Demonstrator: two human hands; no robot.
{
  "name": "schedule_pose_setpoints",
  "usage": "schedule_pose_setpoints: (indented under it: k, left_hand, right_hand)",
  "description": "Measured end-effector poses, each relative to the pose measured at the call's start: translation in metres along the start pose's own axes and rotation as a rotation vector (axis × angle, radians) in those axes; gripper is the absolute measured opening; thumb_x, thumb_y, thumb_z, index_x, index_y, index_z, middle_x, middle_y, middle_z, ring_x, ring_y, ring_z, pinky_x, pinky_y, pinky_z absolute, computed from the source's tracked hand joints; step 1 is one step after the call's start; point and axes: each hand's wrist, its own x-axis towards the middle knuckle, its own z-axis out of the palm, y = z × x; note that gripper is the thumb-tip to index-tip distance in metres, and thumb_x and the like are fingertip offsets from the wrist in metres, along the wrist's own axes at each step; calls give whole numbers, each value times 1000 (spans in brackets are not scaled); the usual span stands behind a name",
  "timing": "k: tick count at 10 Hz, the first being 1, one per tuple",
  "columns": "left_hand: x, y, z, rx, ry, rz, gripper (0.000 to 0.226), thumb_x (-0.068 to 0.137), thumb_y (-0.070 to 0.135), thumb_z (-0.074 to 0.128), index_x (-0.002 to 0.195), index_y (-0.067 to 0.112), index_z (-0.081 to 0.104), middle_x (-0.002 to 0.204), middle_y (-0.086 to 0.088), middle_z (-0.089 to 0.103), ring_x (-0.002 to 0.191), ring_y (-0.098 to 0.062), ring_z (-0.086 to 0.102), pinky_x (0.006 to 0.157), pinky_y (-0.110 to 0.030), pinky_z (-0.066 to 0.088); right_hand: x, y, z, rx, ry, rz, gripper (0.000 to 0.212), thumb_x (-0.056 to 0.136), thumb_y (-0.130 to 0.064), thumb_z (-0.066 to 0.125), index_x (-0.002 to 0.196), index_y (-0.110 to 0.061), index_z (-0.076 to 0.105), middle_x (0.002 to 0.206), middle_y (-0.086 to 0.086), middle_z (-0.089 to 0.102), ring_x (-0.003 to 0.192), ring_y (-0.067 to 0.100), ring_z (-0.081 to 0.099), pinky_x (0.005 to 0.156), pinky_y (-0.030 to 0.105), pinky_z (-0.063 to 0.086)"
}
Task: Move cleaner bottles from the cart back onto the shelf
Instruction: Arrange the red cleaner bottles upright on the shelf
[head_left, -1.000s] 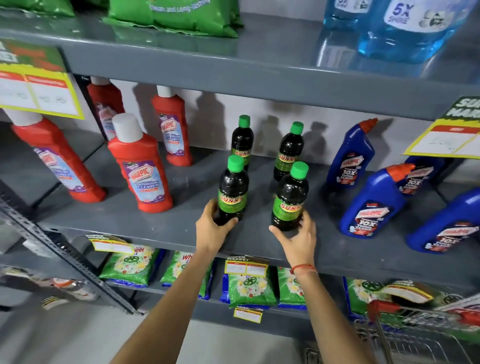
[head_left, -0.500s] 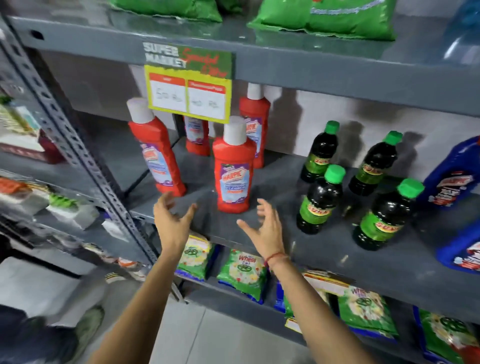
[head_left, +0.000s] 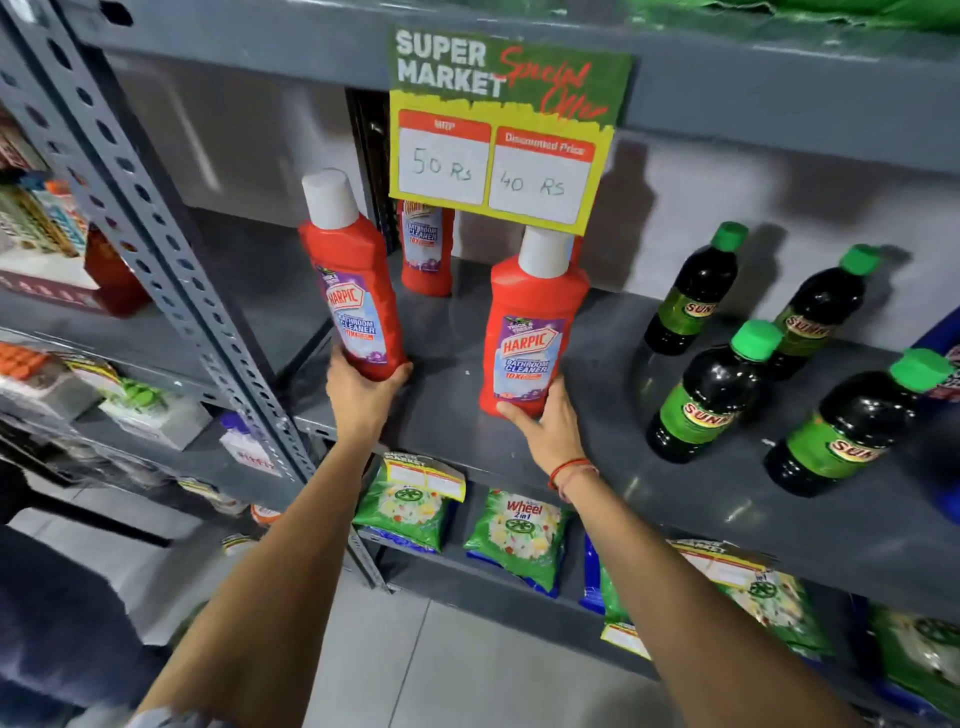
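Two red Harpic bathroom cleaner bottles with white caps stand at the front of the grey shelf (head_left: 613, 499). My left hand (head_left: 358, 395) grips the base of the left red bottle (head_left: 349, 275), which leans a little left near the shelf's left edge. My right hand (head_left: 545, 426) holds the bottom of the right red bottle (head_left: 535, 317), which stands upright. A third red bottle (head_left: 427, 249) stands behind them, partly hidden by a price sign. The cart is out of view.
Several dark Sunny bottles with green caps (head_left: 714, 389) stand on the shelf to the right. A yellow-green price sign (head_left: 498, 130) hangs from the shelf above. A perforated upright post (head_left: 171, 260) bounds the left. Green detergent packets (head_left: 514, 535) lie on the shelf below.
A second ago my hands held two dark Sunny bottles. They let go, swung left with open fingers, and now each grips a red Harpic bottle. The view has turned left.
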Motion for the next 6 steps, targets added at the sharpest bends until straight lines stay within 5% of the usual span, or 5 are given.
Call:
schedule_pose_setpoints:
  k: [5, 6]
  left_hand:
    - [-5, -6, -4, 52, -24, -26, 87, 56, 39, 82, 126, 9, 41, 125, -16, 57, 116, -32, 54, 99, -49, 46]
    - [-16, -5, -7, 47, -17, -24, 86, 56, 34, 82, 127, 9, 39, 126, -17, 57, 116, -34, 54, 101, -47, 45]
  right_hand:
    - [-7, -6, 1, -73, 0, 40, 63, 71, -29, 75, 120, -6, 43, 123, 18, 57, 111, 29, 56, 90, 33, 46]
    - [-13, -7, -6, -52, -6, 39, 80, 59, -41, 80, 123, -10, 42, 126, 14, 56, 114, 25, 55, 97, 38, 47]
